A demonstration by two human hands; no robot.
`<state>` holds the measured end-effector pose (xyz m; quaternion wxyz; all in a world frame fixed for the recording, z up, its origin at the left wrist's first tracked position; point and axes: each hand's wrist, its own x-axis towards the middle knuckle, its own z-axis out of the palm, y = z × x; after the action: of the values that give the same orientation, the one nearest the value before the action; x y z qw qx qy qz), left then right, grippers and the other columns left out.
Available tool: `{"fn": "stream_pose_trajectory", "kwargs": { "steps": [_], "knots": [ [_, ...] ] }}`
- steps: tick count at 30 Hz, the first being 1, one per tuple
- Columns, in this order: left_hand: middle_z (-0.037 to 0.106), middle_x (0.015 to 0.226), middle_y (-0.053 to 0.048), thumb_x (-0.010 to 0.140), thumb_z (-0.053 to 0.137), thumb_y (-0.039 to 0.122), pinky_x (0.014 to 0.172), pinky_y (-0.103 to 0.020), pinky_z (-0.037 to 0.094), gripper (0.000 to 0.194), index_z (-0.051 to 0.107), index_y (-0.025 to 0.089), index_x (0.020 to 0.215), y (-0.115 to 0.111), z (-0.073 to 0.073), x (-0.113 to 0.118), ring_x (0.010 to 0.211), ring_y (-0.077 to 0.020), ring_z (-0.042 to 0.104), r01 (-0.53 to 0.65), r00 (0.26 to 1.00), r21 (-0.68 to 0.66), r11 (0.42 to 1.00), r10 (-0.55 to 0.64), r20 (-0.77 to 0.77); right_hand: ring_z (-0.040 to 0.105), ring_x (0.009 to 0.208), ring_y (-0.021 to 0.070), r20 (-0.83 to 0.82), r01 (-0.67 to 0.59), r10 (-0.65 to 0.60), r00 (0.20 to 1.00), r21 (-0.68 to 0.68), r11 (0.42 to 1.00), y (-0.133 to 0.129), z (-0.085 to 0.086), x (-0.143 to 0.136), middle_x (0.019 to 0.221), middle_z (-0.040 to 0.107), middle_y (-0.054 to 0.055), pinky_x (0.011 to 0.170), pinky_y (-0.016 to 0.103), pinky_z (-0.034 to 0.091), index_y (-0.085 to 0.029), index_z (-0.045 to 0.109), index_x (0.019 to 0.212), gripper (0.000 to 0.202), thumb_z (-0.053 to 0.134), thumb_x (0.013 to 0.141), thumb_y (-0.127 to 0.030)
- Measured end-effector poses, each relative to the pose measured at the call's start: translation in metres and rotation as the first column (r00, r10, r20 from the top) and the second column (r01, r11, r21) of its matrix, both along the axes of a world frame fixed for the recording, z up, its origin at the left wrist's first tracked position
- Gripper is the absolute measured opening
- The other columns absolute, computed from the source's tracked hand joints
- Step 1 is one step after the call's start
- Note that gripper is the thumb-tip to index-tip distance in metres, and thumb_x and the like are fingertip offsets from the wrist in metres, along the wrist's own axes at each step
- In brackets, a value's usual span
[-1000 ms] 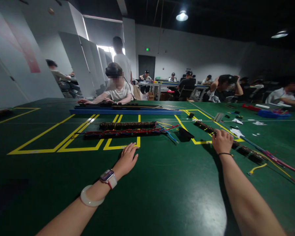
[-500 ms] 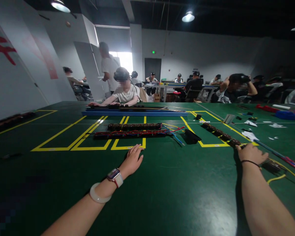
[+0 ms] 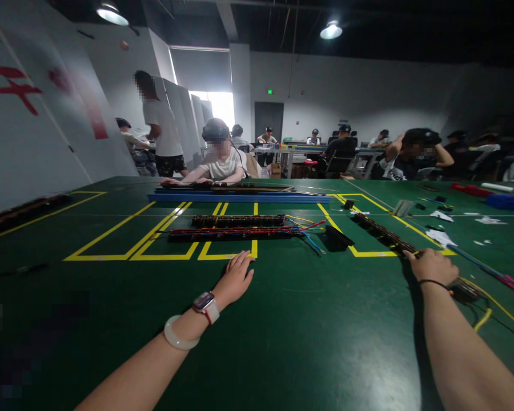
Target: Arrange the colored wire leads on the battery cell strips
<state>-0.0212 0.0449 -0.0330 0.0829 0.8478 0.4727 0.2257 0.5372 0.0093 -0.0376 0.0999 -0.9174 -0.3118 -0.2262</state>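
Note:
My left hand (image 3: 236, 277) lies palm down on the green table (image 3: 300, 331), fingers stretched toward a yellow tape outline, with nothing in it. At the right, my right hand (image 3: 433, 267) is wrapped over the near part of a long dark wire bundle (image 3: 379, 233), which slants from the back toward me; yellow wires come out of its near end. In the middle lie two more dark bundles, one (image 3: 240, 220) behind the other (image 3: 231, 234), with red, blue and yellow wire ends pointing right. A black piece (image 3: 337, 237) sits beside those ends.
Across the table a person (image 3: 223, 157) reaches over a long blue tray (image 3: 240, 198). Paper scraps (image 3: 441, 235), a grey block (image 3: 402, 208) and a blue object (image 3: 505, 201) lie at the right. Another dark bundle (image 3: 25, 214) is at the far left.
My right hand and the near end of the slanting bundle have shifted slightly left. A standing person in the background has moved left. My left hand keeps its place on the table.

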Motion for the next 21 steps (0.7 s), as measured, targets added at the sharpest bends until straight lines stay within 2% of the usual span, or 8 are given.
{"fn": "stream_pose_trajectory", "kwargs": {
  "steps": [4,8,11,15,21],
  "knots": [
    [0.037,0.135,-0.007,0.087,0.037,0.030,0.106,-0.045,0.024,0.032,0.046,0.023,0.116,0.000,0.000,0.000,0.129,-0.0220,0.027,0.005,1.000,-0.012,1.000,-0.005,0.013,0.055,0.083,0.0305,-0.112,-0.014,0.014,0.994,0.004,1.000,0.006,0.007,-0.011,0.092,0.060,0.018,0.065,0.038,0.032,-0.014,0.064,0.097,0.048,0.044,0.080,-0.055],
    [0.036,0.136,-0.006,0.087,0.036,0.032,0.106,-0.046,0.024,0.033,0.046,0.024,0.118,0.000,0.001,-0.001,0.130,-0.0227,0.026,0.009,1.000,-0.043,0.999,-0.008,0.018,0.053,0.085,0.0309,-0.155,-0.101,0.100,0.983,0.006,0.995,0.011,0.009,-0.015,0.095,0.059,0.019,0.062,0.037,0.031,-0.017,0.065,0.100,0.049,0.046,0.078,-0.057],
    [0.035,0.137,-0.006,0.087,0.035,0.034,0.105,-0.048,0.023,0.034,0.046,0.024,0.118,0.000,0.001,-0.002,0.131,-0.0235,0.024,0.014,1.000,-0.064,0.998,-0.013,0.019,0.051,0.088,0.0322,-0.127,-0.154,0.154,0.980,0.010,0.988,0.013,0.008,-0.016,0.099,0.057,0.021,0.064,0.039,0.028,-0.019,0.065,0.103,0.050,0.048,0.077,-0.058],
    [0.034,0.138,-0.007,0.087,0.035,0.034,0.105,-0.049,0.023,0.034,0.046,0.024,0.118,0.000,0.000,-0.002,0.131,-0.0237,0.024,0.019,1.000,-0.063,0.998,-0.017,0.023,0.050,0.085,0.0323,-0.092,-0.151,0.155,0.984,0.052,0.987,0.015,0.006,-0.019,0.095,0.057,0.021,0.062,0.039,0.025,-0.017,0.066,0.101,0.050,0.050,0.075,-0.057],
    [0.036,0.137,-0.006,0.087,0.037,0.033,0.104,-0.049,0.025,0.033,0.046,0.024,0.117,-0.002,0.003,-0.001,0.130,-0.0238,0.026,0.015,0.999,-0.059,0.998,-0.013,0.032,0.048,0.078,0.0281,0.065,-0.231,0.222,0.973,0.228,0.946,0.022,0.014,-0.032,0.089,0.058,0.018,0.061,0.038,0.024,-0.017,0.067,0.095,0.049,0.042,0.080,-0.057]
  ]
}}
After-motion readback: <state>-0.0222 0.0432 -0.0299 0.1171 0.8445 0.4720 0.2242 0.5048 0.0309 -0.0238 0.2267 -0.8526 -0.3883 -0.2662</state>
